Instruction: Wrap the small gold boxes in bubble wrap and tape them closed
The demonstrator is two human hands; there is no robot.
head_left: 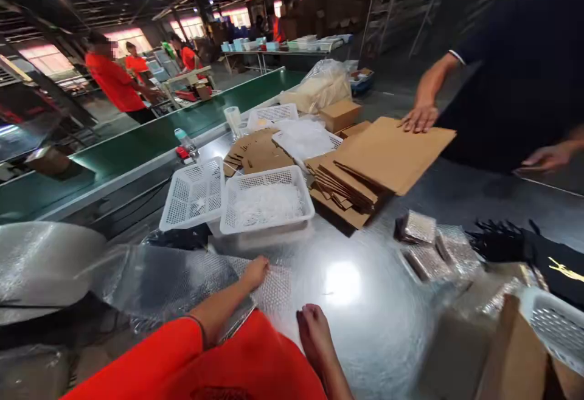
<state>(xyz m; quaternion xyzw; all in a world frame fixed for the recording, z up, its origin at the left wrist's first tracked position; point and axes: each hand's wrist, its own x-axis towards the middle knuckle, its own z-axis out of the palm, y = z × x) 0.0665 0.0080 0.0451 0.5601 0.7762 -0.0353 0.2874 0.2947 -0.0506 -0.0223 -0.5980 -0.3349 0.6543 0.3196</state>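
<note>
My left hand [255,273] is closed on a sheet of clear bubble wrap [191,275], which stretches left across the metal table toward a large roll [48,266]. The sheet's free end lies just right of that hand, on the tabletop. Close to my body, my right hand [314,326] is held with its fingers curled in, apart from the bubble wrap. What it holds, if anything, is hidden. Beyond my left hand stands a white perforated basket [267,225] containing small white pieces, with a second white basket [191,196] beside it.
Flat cardboard pieces [387,151] are stacked ahead, a co-worker's hand [420,117] resting on them. Bubble-wrapped packets [420,228] and black drawstring bags [559,260] lie to the right. An open carton [513,345] is near front right. A green conveyor [219,117] runs behind.
</note>
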